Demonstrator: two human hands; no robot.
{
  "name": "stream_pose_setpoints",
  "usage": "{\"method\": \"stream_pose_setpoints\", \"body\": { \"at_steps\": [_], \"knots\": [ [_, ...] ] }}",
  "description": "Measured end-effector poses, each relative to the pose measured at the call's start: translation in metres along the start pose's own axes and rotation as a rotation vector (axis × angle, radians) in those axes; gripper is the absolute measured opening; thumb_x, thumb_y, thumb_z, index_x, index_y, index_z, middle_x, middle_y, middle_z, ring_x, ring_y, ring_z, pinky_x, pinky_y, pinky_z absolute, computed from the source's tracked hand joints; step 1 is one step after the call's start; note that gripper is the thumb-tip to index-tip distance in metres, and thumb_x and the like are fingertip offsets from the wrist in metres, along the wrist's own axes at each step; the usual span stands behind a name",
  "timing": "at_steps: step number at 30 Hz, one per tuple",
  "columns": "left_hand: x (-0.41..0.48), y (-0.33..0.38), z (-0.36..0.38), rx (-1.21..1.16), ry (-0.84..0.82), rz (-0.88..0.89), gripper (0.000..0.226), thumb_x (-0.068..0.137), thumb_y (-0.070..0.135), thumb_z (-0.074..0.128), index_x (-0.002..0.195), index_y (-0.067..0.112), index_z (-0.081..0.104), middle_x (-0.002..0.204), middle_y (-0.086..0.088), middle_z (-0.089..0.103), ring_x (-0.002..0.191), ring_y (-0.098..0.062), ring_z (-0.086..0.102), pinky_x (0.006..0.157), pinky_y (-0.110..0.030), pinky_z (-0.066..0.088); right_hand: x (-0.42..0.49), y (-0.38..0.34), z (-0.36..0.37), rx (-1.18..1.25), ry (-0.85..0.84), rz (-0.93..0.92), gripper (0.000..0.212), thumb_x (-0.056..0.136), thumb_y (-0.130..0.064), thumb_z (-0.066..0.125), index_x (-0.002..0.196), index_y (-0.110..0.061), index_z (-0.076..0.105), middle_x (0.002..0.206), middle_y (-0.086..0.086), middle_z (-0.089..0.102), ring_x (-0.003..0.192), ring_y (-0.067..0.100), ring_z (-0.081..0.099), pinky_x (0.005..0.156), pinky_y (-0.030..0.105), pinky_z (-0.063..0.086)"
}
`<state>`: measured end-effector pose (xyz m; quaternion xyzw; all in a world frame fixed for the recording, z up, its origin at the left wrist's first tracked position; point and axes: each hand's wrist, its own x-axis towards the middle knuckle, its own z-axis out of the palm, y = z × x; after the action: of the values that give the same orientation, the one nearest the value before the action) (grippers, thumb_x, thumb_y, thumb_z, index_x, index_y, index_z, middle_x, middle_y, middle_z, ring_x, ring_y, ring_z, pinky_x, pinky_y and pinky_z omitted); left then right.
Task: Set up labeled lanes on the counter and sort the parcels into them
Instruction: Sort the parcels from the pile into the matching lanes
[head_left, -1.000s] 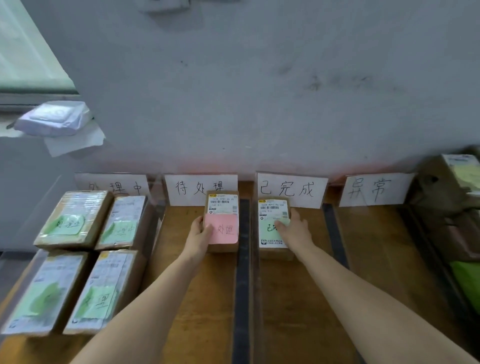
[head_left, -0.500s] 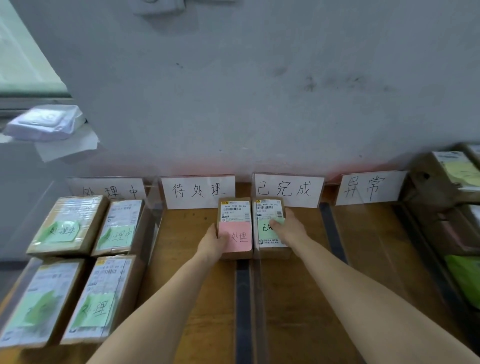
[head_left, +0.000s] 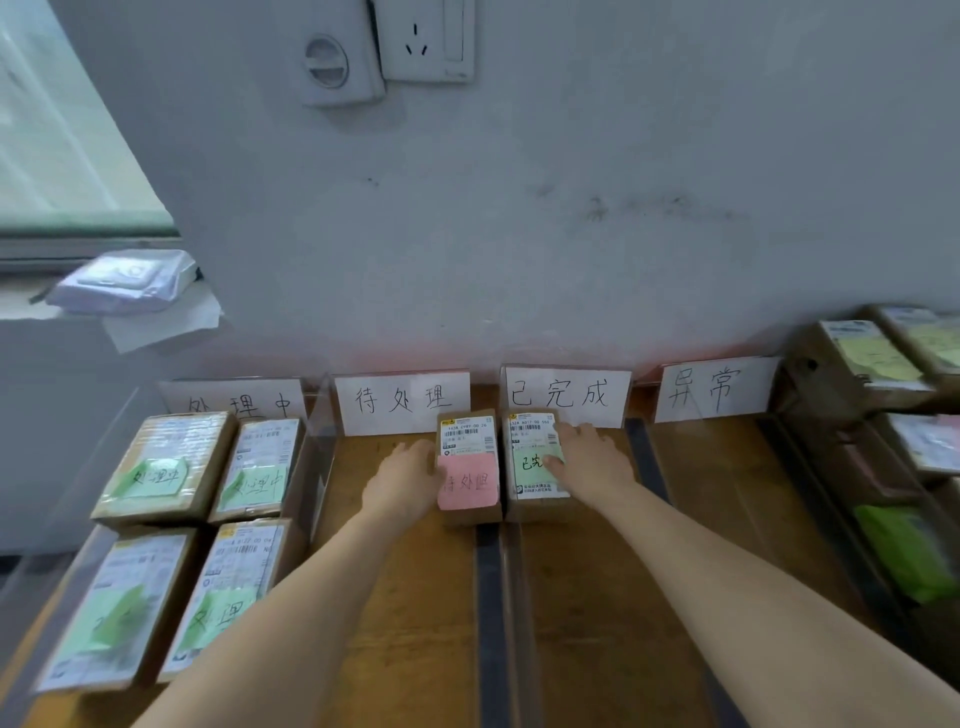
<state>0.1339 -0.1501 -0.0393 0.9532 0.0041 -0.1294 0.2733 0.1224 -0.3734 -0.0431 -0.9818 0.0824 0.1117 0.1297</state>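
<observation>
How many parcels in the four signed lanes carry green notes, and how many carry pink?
Green-note parcels: 5
Pink-note parcels: 1
Total: 6

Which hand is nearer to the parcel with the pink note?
Left. The left hand touches the pink-note parcel from its left; the right hand rests on the adjacent green-note parcel.
</observation>
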Motion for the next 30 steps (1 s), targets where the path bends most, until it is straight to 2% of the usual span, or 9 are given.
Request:
{"method": "stream_pose_setpoints", "body": {
  "at_steps": [2, 5, 7, 11, 17, 22, 27, 30],
  "knots": [
    [-0.007, 0.007, -0.016, 0.246, 0.041, 0.110, 0.034, 0.094, 0.032, 0.052, 0.127, 0.024, 0.051, 0.125, -0.002, 0.055, 0.110, -0.022, 0.056, 0.087, -0.038, 0.052, -0.014, -0.002, -0.016, -0.199, 0.048, -0.085, 0.050, 0.099, -0.041, 0.046, 0.143, -0.020, 0.038, 0.136, 0.009, 0.048, 0.122, 0.029, 0.049, 0.097, 0.044, 0.046],
    [-0.018, 0.017, -0.035, 0.414, 0.092, 0.208, 0.030, 0.095, 0.034, 0.051, 0.122, 0.022, 0.051, 0.118, -0.001, 0.057, 0.105, -0.020, 0.055, 0.083, -0.033, 0.048, -0.035, -0.006, -0.037, -0.330, 0.079, -0.132, 0.046, 0.099, -0.038, 0.044, 0.141, -0.019, 0.040, 0.137, 0.010, 0.047, 0.124, 0.031, 0.046, 0.098, 0.047, 0.042],
    [-0.027, 0.023, -0.043, 0.455, 0.123, 0.243, 0.032, 0.095, 0.031, 0.050, 0.126, 0.022, 0.051, 0.121, -0.001, 0.056, 0.109, -0.020, 0.054, 0.084, -0.034, 0.046, -0.050, -0.005, -0.049, -0.367, 0.104, -0.142, 0.046, 0.099, -0.037, 0.043, 0.142, -0.020, 0.040, 0.138, 0.010, 0.048, 0.125, 0.031, 0.046, 0.099, 0.047, 0.042],
    [-0.052, 0.040, -0.053, 0.487, 0.150, 0.296, 0.042, 0.096, 0.031, 0.051, 0.137, 0.025, 0.044, 0.132, -0.001, 0.053, 0.120, -0.021, 0.051, 0.097, -0.039, 0.044, -0.076, 0.004, -0.070, -0.405, 0.144, -0.160, 0.045, 0.100, -0.037, 0.041, 0.141, -0.020, 0.042, 0.139, 0.010, 0.048, 0.127, 0.031, 0.045, 0.100, 0.046, 0.041],
    [-0.095, 0.099, -0.049, 0.547, 0.203, 0.396, 0.037, 0.096, 0.031, 0.047, 0.132, 0.022, 0.046, 0.132, -0.001, 0.052, 0.121, -0.023, 0.049, 0.101, -0.040, 0.039, -0.121, 0.041, -0.104, -0.374, 0.228, -0.151, 0.046, 0.097, -0.041, 0.046, 0.138, -0.021, 0.045, 0.141, 0.010, 0.047, 0.130, 0.032, 0.044, 0.102, 0.047, 0.039],
    [-0.152, 0.198, 0.000, 0.575, 0.223, 0.578, 0.037, 0.095, 0.035, 0.044, 0.130, 0.023, 0.045, 0.130, -0.002, 0.055, 0.117, -0.025, 0.053, 0.091, -0.039, 0.044, -0.189, 0.113, -0.134, -0.364, 0.331, -0.159, 0.050, 0.095, -0.042, 0.051, 0.139, -0.019, 0.044, 0.136, 0.008, 0.051, 0.124, 0.032, 0.050, 0.097, 0.045, 0.041],
    [-0.216, 0.296, 0.085, 0.565, 0.217, 0.785, 0.035, 0.094, 0.040, 0.047, 0.124, 0.021, 0.048, 0.123, -0.004, 0.058, 0.110, -0.025, 0.057, 0.076, -0.035, 0.044, -0.261, 0.228, -0.148, -0.365, 0.300, -0.088, 0.048, 0.095, -0.044, 0.051, 0.138, -0.025, 0.044, 0.136, 0.006, 0.049, 0.127, 0.031, 0.046, 0.100, 0.047, 0.039],
    [-0.248, 0.341, 0.126, 0.519, 0.227, 0.891, 0.037, 0.094, 0.040, 0.048, 0.126, 0.022, 0.048, 0.118, -0.002, 0.061, 0.105, -0.024, 0.059, 0.078, -0.036, 0.048, -0.294, 0.293, -0.152, -0.343, 0.298, -0.009, 0.046, 0.096, -0.042, 0.050, 0.138, -0.026, 0.044, 0.137, 0.005, 0.049, 0.127, 0.030, 0.046, 0.099, 0.046, 0.041]
  ]
}}
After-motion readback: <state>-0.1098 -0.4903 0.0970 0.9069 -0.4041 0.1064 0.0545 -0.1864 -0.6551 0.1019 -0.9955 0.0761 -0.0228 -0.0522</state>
